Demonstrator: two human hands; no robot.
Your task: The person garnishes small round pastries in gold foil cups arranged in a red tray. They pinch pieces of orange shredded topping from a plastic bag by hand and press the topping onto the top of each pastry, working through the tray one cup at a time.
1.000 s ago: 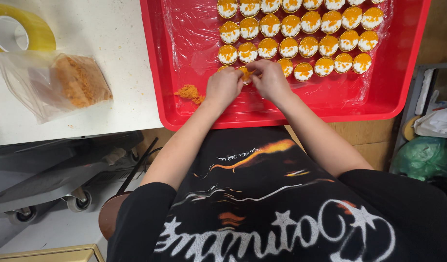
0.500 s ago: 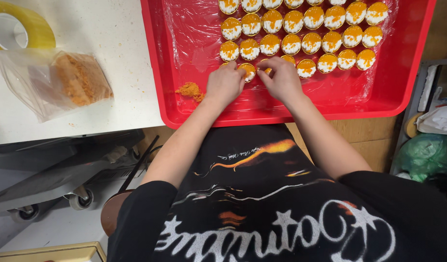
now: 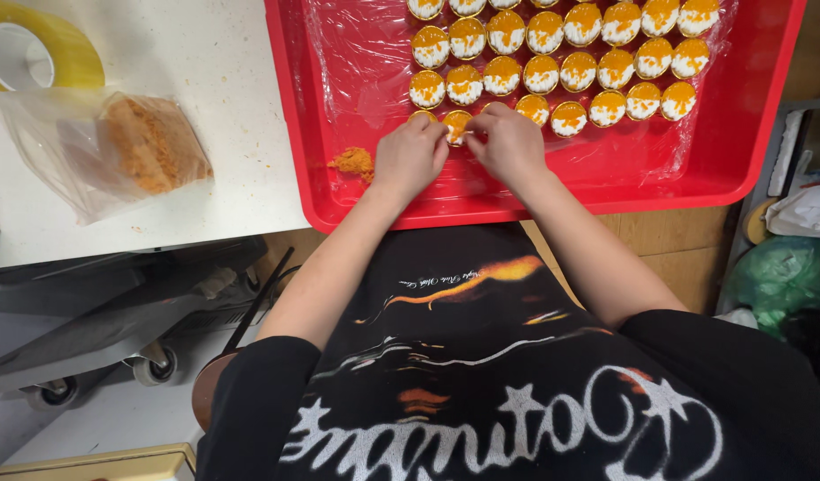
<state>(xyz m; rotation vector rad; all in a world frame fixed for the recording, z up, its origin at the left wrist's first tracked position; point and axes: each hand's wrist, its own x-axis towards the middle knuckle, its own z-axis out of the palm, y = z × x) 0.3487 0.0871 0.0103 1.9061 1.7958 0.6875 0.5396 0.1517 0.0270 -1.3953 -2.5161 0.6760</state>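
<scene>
A red tray [image 3: 748,169] lined with clear plastic film holds several rows of small round white pastries topped with orange crumbs [image 3: 542,73]. My left hand [image 3: 410,156] and my right hand [image 3: 510,142] meet at the near row, fingertips pinched together over one pastry [image 3: 456,125]. A second pastry [image 3: 421,117] peeks out just above my left knuckles. A small heap of orange crumbs [image 3: 352,162] lies on the film left of my left hand.
A clear plastic bag of orange crumbs [image 3: 147,147] lies on the white counter [image 3: 214,62], with a yellow tape roll [image 3: 32,53] behind it. A wheeled cart [image 3: 89,330] stands below the counter. Green and white bags [image 3: 784,276] sit at the right.
Both hands have stayed pinched over the same pastry in the near row, shifting only slightly. The view has edged a little towards the tray.
</scene>
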